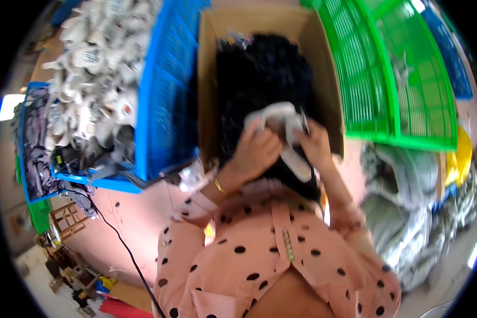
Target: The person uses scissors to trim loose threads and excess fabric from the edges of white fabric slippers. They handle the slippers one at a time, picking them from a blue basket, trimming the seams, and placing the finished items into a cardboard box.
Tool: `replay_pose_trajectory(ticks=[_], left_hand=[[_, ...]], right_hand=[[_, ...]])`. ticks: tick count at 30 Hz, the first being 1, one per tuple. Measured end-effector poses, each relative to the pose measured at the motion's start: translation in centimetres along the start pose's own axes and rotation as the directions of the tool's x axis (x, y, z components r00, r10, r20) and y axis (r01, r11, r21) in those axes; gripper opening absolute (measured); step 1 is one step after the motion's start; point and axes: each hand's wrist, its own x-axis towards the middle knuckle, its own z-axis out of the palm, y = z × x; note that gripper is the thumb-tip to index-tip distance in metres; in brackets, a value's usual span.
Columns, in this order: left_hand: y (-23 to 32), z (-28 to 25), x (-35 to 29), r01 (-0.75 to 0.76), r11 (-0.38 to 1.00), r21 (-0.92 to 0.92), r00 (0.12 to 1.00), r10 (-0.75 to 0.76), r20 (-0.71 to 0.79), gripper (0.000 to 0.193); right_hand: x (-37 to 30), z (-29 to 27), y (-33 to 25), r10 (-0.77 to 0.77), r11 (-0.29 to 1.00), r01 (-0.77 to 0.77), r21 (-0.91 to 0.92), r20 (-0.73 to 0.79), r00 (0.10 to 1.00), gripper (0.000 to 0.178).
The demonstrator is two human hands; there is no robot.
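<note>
A pale, curved piece [297, 165], apparently a moulded plastic part with an opening in its middle, is held between my hands over a cardboard box. My left hand [257, 153] has its fingers curled on the left side of the piece. My right hand [317, 146] is closed at the right side, with a thin dark item [304, 121] at its fingertips, too blurred to name. Beneath and beyond them, the cardboard box [331, 69] holds a dark, fluffy-looking heap [273, 58].
To the left, a blue crate [167, 106] stands beside many heaped white parts [93, 58]. Green crates [363, 69] stand on the right above grey wrapped bundles [408, 175]. A black cable [114, 228] runs across the pinkish floor [138, 212] at lower left.
</note>
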Motion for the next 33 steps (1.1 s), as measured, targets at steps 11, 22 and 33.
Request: replay_pose_trajectory(ticks=[11,22,33], left_hand=[[0.1,-2.9,0.1,0.052,0.975,0.214,0.943,0.023,-0.333,0.004],[0.4,-3.9,-0.2,0.062,0.965,0.256,0.952,0.020,-0.306,0.011],[-0.5,-2.3,-1.8,0.077,0.995,-0.057,0.985,-0.067,0.159,0.027]], right_hand=[[-0.7,-0.8,-5.4,0.018,0.827,-0.056,0.560,0.074,0.997,0.011],[-0.5,-0.6,-5.9,-0.089,0.862,0.047,0.505,0.060,0.994,0.013],[0.2,0.7,1.5,-0.169,0.980,0.167,0.109,0.008,0.986,0.017]])
